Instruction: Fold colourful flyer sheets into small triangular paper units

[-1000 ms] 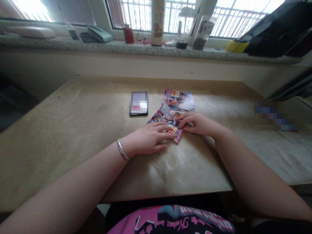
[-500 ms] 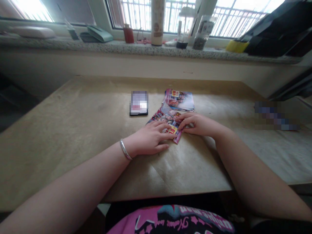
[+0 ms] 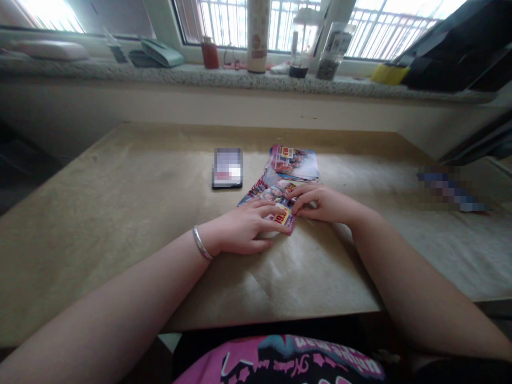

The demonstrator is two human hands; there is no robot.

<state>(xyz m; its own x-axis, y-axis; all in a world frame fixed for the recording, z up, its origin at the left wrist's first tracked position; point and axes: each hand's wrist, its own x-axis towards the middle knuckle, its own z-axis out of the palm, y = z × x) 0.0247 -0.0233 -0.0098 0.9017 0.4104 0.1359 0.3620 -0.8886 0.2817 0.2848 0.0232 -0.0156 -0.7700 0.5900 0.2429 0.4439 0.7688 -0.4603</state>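
Observation:
A colourful printed leaflet (image 3: pixel 276 192) lies on the table, with a yellow price patch near its lower right end. My left hand (image 3: pixel 248 226) rests flat across its near left part, fingers stretched out and spread, a silver bangle on the wrist. At the leaflet's right edge, the bent fingers of my right hand (image 3: pixel 316 202) close on the paper; its thumb is partly hidden. Just beyond lies a stack of similar leaflets (image 3: pixel 298 162), touching or overlapped by the far end of the nearer one.
A phone-like dark-edged device (image 3: pixel 227 169), its screen blurred out, lies left of the leaflets on the table (image 3: pixel 120 213). Far right is another blurred item (image 3: pixel 452 189). Bottles, a red container (image 3: pixel 209 53) and a yellow object (image 3: pixel 390 73) stand on the windowsill (image 3: pixel 160 72).
My left hand has slid slightly left. The leaflet's near right end has shifted a little left, showing more of the price print. My right hand has barely moved.

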